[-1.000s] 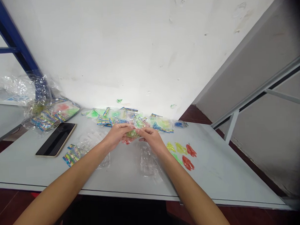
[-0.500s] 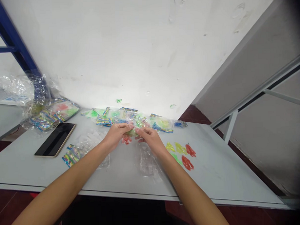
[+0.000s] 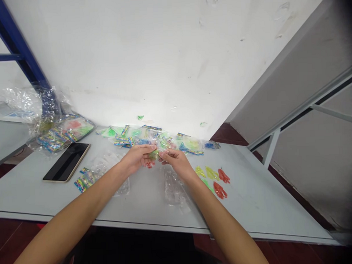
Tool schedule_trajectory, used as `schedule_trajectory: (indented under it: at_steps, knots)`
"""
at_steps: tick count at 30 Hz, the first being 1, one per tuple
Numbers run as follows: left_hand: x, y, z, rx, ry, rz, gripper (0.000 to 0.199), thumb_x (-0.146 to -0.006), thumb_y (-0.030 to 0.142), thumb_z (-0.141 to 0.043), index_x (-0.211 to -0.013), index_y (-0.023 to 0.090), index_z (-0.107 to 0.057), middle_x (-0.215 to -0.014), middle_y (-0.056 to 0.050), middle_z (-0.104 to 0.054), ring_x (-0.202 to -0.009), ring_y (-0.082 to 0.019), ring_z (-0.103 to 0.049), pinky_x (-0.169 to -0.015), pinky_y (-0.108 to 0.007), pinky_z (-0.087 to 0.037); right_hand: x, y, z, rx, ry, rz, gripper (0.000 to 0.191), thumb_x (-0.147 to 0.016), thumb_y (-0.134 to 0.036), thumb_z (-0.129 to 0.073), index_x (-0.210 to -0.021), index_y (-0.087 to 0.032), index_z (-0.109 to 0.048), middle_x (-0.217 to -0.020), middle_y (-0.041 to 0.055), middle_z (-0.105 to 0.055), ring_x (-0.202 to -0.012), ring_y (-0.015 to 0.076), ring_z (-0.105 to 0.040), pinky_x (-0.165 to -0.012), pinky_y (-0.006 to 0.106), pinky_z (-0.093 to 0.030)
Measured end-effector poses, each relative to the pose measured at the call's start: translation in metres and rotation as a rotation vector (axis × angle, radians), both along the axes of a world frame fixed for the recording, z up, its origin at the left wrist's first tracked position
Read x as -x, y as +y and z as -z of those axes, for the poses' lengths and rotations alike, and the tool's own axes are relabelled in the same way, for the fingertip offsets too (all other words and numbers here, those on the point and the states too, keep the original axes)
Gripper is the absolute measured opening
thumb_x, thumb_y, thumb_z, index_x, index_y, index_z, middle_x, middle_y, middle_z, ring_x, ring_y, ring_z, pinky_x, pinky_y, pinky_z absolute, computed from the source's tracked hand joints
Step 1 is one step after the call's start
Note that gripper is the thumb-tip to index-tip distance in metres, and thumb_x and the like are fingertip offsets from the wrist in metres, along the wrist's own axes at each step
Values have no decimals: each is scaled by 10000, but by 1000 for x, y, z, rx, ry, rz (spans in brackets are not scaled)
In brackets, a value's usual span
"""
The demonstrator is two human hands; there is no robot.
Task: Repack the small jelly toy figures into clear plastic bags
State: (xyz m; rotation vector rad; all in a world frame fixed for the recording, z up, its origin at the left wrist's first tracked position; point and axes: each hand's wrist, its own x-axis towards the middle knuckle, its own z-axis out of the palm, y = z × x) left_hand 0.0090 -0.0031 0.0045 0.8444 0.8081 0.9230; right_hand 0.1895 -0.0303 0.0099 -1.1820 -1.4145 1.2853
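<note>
A small yellow-green item (image 3: pixel 154 154) is pinched between my left hand (image 3: pixel 138 158) and my right hand (image 3: pixel 175 161), above the middle of the grey table (image 3: pixel 144 206). Thumb and fingers of each hand are closed on its edges. Just below my left fingers lies a red piece (image 3: pixel 150 164). Clear plastic wrappers (image 3: pixel 173 190) lie under my right wrist. Right of my right forearm are yellow pieces (image 3: pixel 212 173), red pieces (image 3: pixel 220 190) and a green piece (image 3: pixel 207 184).
Packets with colourful labels (image 3: pixel 136 141) line the wall. A black phone (image 3: pixel 67 162) lies at the left, near a large clear bag (image 3: pixel 53 138) of packets. More clear wrappers (image 3: pixel 106 165) sit beside my left forearm. A metal frame (image 3: pixel 270 146) stands at the right.
Both hands stay together on the yellow-green item, which shows a little more between the fingers. The left fingers have shifted slightly. The view has moved slightly.
</note>
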Motion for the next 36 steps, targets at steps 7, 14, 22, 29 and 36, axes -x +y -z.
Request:
schedule_trajectory:
  at_steps: [7,14,22,29,36]
  knots:
    - [3,1,2,38,31,64,345,-715,382,-808,-931,130,-716,-845,-105,-709,-710,-176,-673,-660,-298,-531,0,1,2,40,47,33,328,-689,-514,-761,-696,-193,-695,-704,13,-647,-757,183,-636,-741,340,-495]
    - [1,3,9,-52,76,26,297,-681,349,-827,-827,115,-716,-795,-93,-691,-665,-163,-650,-608,-284,-493,0,1,0,106,64,46,359,-713,-539,-737,-758,-183,-728,-795,48,-684,-773,187,-646,-727,325,-506]
    - [-1,-2,5,-62,99,20,321,-678,397,-822,-778,120,-694,-741,-78,-681,-624,-161,-641,-571,-279,-463,0,2,3,118,37,18,320,-665,-484,-789,-733,-178,-727,-738,33,-656,-775,178,-622,-701,297,-489]
    - [0,-1,5,-39,107,54,390,-666,432,-831,-862,120,-704,-748,-76,-685,-646,-160,-640,-611,-295,-470,-3,5,1,104,57,75,292,-659,-454,-791,-694,-176,-709,-700,17,-632,-753,176,-627,-714,309,-487]
    - [0,-2,7,-29,135,61,321,-652,374,-840,-776,123,-681,-731,-63,-661,-641,-158,-625,-587,-290,-438,-6,7,4,101,45,78,300,-668,-466,-783,-738,-179,-725,-740,32,-660,-767,185,-640,-720,317,-496]
